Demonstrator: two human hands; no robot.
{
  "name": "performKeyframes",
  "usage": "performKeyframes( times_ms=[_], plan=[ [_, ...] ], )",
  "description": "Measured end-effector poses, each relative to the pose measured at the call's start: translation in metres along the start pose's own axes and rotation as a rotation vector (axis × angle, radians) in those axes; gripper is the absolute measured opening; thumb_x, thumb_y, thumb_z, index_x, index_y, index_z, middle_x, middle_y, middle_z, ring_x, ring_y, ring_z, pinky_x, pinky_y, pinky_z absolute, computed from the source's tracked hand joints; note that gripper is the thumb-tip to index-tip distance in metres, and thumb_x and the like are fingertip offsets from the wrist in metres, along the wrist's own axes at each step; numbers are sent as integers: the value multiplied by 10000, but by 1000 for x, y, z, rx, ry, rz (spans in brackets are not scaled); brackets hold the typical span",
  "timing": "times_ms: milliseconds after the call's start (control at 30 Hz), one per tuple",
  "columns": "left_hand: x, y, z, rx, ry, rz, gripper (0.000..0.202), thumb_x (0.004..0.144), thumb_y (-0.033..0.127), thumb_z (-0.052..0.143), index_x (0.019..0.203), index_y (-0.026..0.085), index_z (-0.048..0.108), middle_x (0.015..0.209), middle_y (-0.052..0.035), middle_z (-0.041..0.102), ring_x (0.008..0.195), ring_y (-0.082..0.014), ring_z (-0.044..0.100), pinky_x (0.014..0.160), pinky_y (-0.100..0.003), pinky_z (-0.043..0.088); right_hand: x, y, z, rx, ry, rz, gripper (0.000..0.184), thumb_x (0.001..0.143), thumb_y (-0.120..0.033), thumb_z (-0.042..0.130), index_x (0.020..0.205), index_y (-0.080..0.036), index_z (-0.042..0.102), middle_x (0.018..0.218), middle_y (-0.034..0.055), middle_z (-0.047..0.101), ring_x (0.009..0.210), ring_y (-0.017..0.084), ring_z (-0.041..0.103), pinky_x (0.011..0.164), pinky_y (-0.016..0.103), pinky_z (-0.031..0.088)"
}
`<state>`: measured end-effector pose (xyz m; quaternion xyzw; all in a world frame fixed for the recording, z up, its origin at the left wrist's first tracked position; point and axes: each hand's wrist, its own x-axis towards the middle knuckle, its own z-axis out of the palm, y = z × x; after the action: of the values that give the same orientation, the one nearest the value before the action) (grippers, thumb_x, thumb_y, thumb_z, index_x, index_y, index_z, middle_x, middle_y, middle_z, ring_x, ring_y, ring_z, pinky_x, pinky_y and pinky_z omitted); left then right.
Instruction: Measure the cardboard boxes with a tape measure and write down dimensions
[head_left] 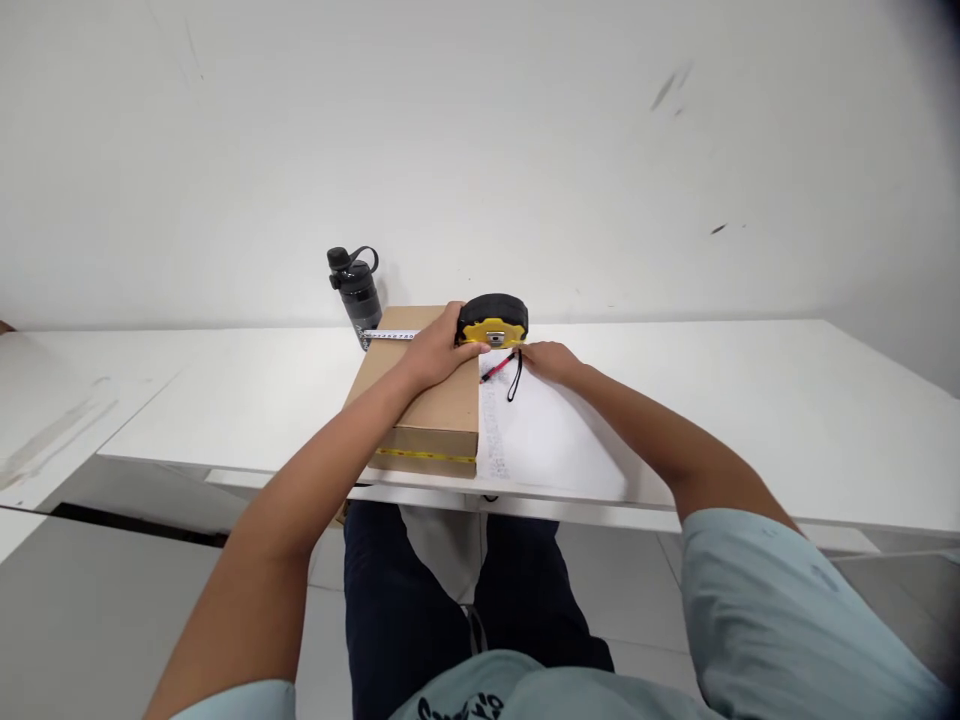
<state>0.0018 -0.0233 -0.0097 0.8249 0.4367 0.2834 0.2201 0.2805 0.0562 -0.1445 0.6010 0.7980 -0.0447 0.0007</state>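
A cardboard box [441, 408] lies on the white table, with a yellow strip [426, 455] along its front side. On its right edge stands a black and yellow tape measure [493, 322]. The white blade [391, 335] stretches leftward across the box top, past its left edge, and runs under my left hand. My left hand [442, 345] rests on the box, its thumb and fingers closed about the left end of the case. At the case's lower right corner, my right hand [546, 360] is closed, its fingertips partly hidden. A black wrist strap [514, 382] hangs beside it.
A dark water bottle [358, 295] stands behind the box's left corner, by the wall. Right of the box lies a white sheet of paper [555, 440] with a red and black pen [496, 369] on it. The table's front edge [712, 515] runs above my legs.
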Motion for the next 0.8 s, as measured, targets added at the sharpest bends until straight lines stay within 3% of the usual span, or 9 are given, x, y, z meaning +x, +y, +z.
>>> performKeyframes(
  times_ms=[67, 167, 367, 467, 567, 633, 800],
  plan=[
    [0, 0, 1, 0, 3, -9, 573, 854, 480, 718, 1322, 233, 498, 1302, -91, 707, 1208, -324, 665, 1022, -439, 507, 1, -3, -1, -11, -1, -46, 456, 1075, -357, 368, 1391, -194, 651, 1290, 189, 741, 1155, 308, 692, 896, 378, 498],
    [-1, 1, 3, -15, 2, -15, 541, 862, 462, 723, 1305, 244, 504, 1309, -87, 710, 1207, -316, 666, 1024, -433, 508, -3, -5, 0, -18, -30, -70, 443, 1038, -296, 408, 1408, -213, 636, 1265, 174, 755, 1104, 307, 709, 856, 381, 493],
    [0, 0, 2, -37, 68, -53, 485, 873, 407, 723, 1269, 237, 499, 1302, -80, 711, 1212, -301, 664, 1008, -405, 508, -18, 2, 2, 88, 20, -6, 336, 982, -322, 502, 1208, -160, 692, 934, 188, 775, 874, 318, 718, 804, 403, 475],
    [1, -1, 3, -4, 109, -55, 445, 873, 399, 731, 1221, 235, 508, 1268, -81, 716, 1172, -304, 671, 983, -410, 513, -31, 7, 1, 253, 170, 72, 409, 1027, -381, 411, 1274, -120, 603, 944, 208, 756, 859, 313, 718, 783, 397, 485],
    [1, 0, 3, 37, 148, -94, 420, 885, 407, 731, 1199, 237, 509, 1250, -85, 720, 1153, -315, 673, 969, -425, 514, -40, 0, 7, 492, 339, 140, 544, 1083, -443, 114, 1419, -139, 416, 1168, 223, 728, 927, 257, 739, 763, 357, 528],
    [1, 1, 2, 68, 183, -145, 408, 893, 408, 732, 1192, 245, 507, 1236, -86, 724, 1146, -323, 673, 965, -436, 517, -42, -11, 17, 654, 401, 138, 610, 1071, -526, -2, 1397, -181, 381, 1250, 202, 697, 938, 211, 745, 745, 322, 551],
    [0, 0, 1, 103, 268, -253, 405, 898, 401, 738, 1202, 256, 513, 1219, -81, 725, 1153, -332, 666, 973, -448, 517, -37, -37, 42, 910, 365, 32, 674, 995, -797, 153, 1064, -242, 529, 854, 53, 689, 657, 169, 646, 642, 307, 536]
  ],
)
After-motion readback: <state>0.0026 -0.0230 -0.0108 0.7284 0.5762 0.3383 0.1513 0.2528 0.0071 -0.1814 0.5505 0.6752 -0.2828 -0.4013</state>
